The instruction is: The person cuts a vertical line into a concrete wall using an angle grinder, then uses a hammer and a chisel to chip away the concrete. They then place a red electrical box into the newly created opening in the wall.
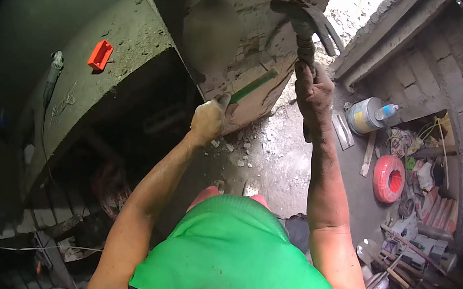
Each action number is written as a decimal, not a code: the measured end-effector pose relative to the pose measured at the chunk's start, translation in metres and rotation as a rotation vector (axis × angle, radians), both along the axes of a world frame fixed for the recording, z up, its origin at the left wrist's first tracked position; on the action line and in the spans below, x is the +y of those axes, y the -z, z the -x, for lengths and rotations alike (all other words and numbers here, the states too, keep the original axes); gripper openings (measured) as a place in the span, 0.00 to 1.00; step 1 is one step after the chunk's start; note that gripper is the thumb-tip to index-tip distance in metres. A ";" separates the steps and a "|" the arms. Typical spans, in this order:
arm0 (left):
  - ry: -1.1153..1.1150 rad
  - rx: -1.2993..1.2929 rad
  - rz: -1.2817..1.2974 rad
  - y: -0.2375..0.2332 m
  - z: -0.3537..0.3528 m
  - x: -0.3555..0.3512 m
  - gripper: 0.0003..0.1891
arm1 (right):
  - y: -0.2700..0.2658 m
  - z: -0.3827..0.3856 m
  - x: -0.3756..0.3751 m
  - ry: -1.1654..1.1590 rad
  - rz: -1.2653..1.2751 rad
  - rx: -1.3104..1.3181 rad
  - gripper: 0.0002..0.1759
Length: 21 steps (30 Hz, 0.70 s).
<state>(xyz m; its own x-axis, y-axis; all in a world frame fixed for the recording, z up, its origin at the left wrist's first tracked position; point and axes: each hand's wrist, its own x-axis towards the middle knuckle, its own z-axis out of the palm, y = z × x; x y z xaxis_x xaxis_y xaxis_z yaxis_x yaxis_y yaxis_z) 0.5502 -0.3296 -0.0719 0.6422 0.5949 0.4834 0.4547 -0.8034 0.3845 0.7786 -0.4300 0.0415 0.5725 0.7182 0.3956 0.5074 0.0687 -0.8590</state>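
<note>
My left hand (209, 120) is closed around the lower end of a green chisel (255, 85). The chisel slants up and right along a rough wall block (264, 44), and its far end lies against the broken surface. My right hand (314, 94) grips the handle of a claw hammer (303, 18), raised to the right of the chisel. The hammer's head is apart from the chisel.
An orange-red box (101, 54) and a grinder (55, 68) with a cord lie on the ledge at left. Rubble (268, 149) covers the floor ahead. At right stand a bucket (364, 116), a water bottle (386, 111), a red hose coil (389, 179) and piled tools.
</note>
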 end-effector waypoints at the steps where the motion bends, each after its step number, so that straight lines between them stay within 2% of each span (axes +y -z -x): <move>1: 0.000 0.002 0.004 -0.009 -0.002 -0.004 0.17 | 0.001 -0.001 -0.004 -0.002 -0.085 -0.002 0.22; 3: -0.111 0.079 0.128 -0.038 -0.009 -0.011 0.12 | 0.014 -0.007 -0.014 -0.053 -0.066 0.064 0.23; 4: -0.117 0.075 0.131 -0.038 -0.012 -0.007 0.12 | 0.016 -0.007 -0.016 -0.039 -0.045 0.100 0.24; 6: -0.101 -0.132 0.025 -0.038 -0.018 0.005 0.17 | 0.015 -0.006 -0.020 -0.025 -0.018 0.123 0.25; 10: -0.164 -0.098 0.024 -0.036 -0.026 0.017 0.15 | 0.011 -0.007 -0.024 -0.019 -0.037 0.063 0.26; 15: -0.204 -0.126 0.302 -0.040 -0.040 0.010 0.16 | -0.002 -0.003 -0.026 -0.012 -0.026 0.071 0.23; 17: -0.210 -0.131 0.327 -0.042 -0.043 0.007 0.17 | 0.005 0.002 -0.016 0.005 -0.089 0.006 0.20; 18: -0.211 -0.136 0.351 -0.042 -0.043 0.006 0.17 | 0.016 0.003 -0.010 -0.008 -0.070 -0.054 0.18; 21: -0.219 -0.118 0.320 -0.023 -0.048 0.017 0.17 | 0.073 -0.013 0.015 0.051 0.233 -0.102 0.24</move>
<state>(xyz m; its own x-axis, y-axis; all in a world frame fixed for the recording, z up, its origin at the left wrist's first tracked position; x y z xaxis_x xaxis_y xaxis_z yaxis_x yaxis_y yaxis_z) 0.5985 -0.3127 -0.0489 0.4346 0.8440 0.3143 0.5393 -0.5234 0.6597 0.7914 -0.4149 -0.0316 0.5758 0.7680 0.2802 0.5898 -0.1529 -0.7930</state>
